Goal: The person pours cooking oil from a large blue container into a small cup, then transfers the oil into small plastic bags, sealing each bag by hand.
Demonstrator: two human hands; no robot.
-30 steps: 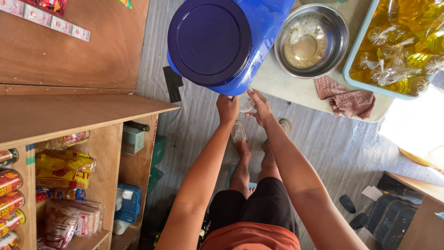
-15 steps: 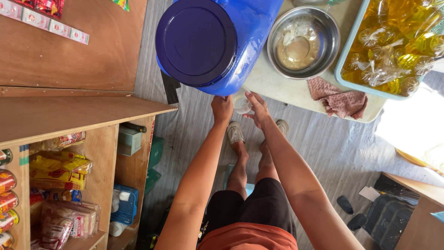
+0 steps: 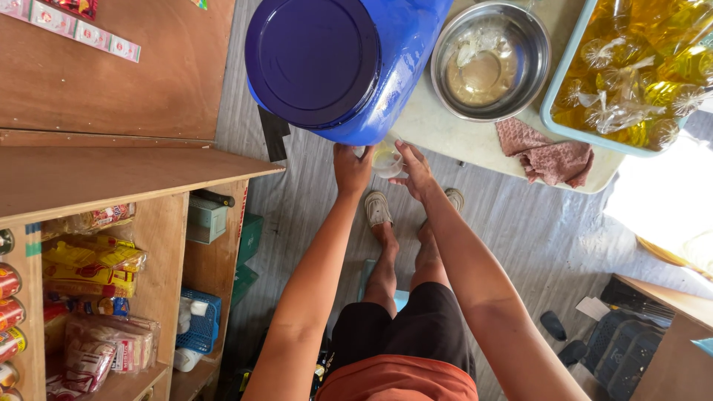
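A big blue barrel (image 3: 401, 82) with a dark blue lid (image 3: 312, 59) lies on its side on a pale table (image 3: 445, 137). Both my hands reach up to its lower edge. My left hand (image 3: 349, 169) is curled against the barrel's underside, and what it grips is hidden. My right hand (image 3: 414, 172) holds a small clear plastic bag (image 3: 386, 157) right under the barrel, between the two hands.
A steel bowl (image 3: 490, 59) with cloudy liquid stands beside the barrel. A light blue tray (image 3: 587, 134) holds several tied bags of yellow liquid, with a reddish cloth (image 3: 549, 160) in front. Wooden shelves (image 3: 134, 174) of packaged goods stand left. My sandalled feet (image 3: 379, 209) are on grey flooring.
Both hands stay at the barrel's lower edge with the clear bag between them. The view has shifted slightly, and nothing else visibly moved.
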